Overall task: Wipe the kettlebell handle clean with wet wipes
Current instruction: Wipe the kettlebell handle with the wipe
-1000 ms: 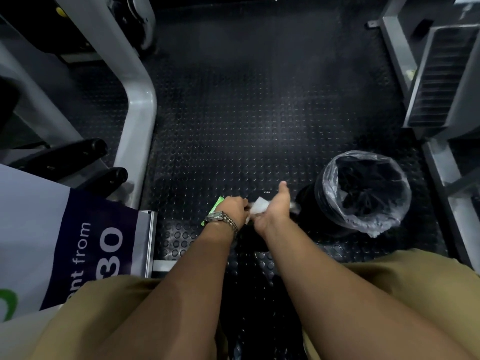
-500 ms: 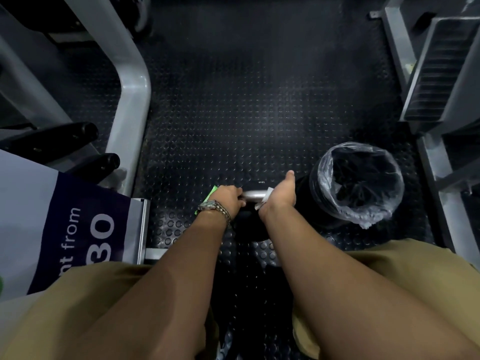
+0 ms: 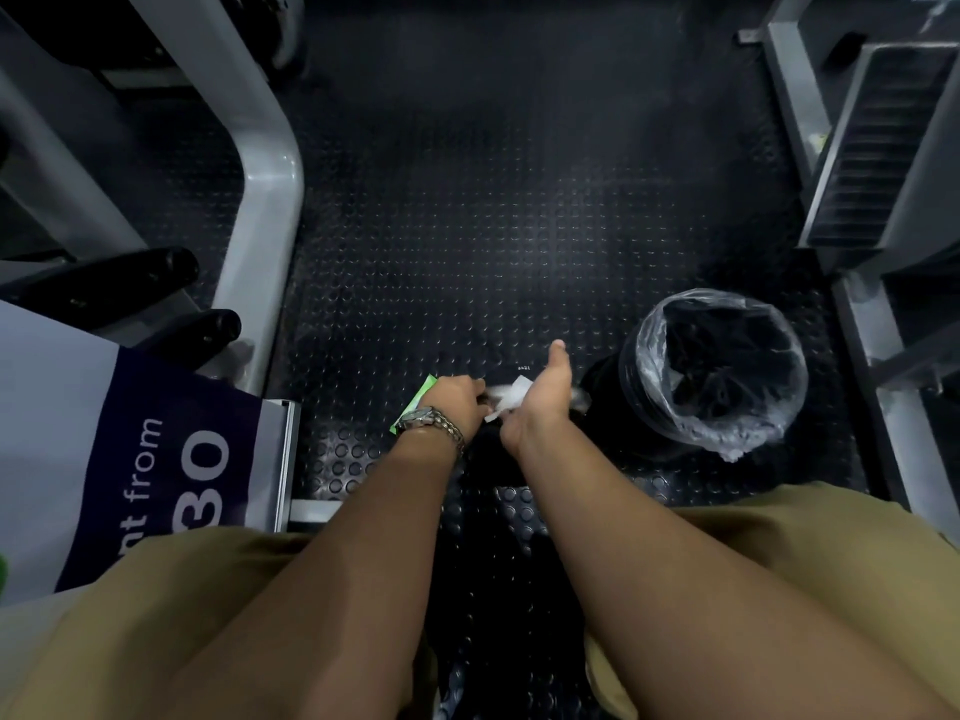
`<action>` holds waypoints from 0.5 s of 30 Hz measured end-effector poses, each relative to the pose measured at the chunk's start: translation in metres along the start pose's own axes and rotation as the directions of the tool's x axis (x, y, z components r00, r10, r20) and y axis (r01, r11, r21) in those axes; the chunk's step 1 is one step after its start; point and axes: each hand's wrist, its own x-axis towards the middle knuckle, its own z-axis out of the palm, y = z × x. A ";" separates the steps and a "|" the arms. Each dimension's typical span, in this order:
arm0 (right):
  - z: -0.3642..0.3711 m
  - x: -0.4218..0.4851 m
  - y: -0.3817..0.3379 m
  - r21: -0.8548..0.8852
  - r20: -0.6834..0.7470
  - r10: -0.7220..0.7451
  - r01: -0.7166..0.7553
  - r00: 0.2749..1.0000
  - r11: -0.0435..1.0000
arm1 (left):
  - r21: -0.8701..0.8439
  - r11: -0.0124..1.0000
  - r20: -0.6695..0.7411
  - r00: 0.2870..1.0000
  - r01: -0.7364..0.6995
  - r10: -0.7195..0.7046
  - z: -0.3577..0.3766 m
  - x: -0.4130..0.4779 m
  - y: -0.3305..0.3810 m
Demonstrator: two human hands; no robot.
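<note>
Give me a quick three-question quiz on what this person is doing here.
1. True or false: the bin stands on the person's left.
2. Which hand holds the wipe against the handle? A. left hand B. right hand
3. Fill in: the left wrist wears a ___.
Key: 1 false, it stands on the right; 2 B; 3 watch.

bin [image 3: 719, 374] right, frame [image 3: 267, 210] left, floor [image 3: 493, 241] ahead open
</note>
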 end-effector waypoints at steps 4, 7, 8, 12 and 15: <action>-0.004 -0.013 -0.008 0.031 0.022 -0.009 0.008 1.000 0.999 | -0.007 1.000 0.010 1.000 0.015 -0.015 -0.002 -0.002 0.003; -0.004 0.003 -0.020 0.121 -0.142 -0.027 0.044 0.990 0.992 | -0.013 1.000 0.021 1.000 0.016 -0.016 -0.004 -0.004 0.004; -0.004 0.005 -0.018 0.098 -0.144 -0.020 0.034 0.989 0.995 | -0.011 1.000 0.022 1.000 0.019 -0.018 -0.005 -0.006 0.004; -0.006 -0.018 -0.003 0.001 0.075 0.035 -0.035 0.997 0.999 | -0.020 1.000 0.002 1.000 0.006 -0.006 -0.006 -0.008 0.005; -0.010 -0.009 -0.008 0.087 0.016 0.024 -0.025 1.000 0.996 | -0.063 0.997 0.000 1.000 0.031 -0.031 -0.008 -0.012 0.007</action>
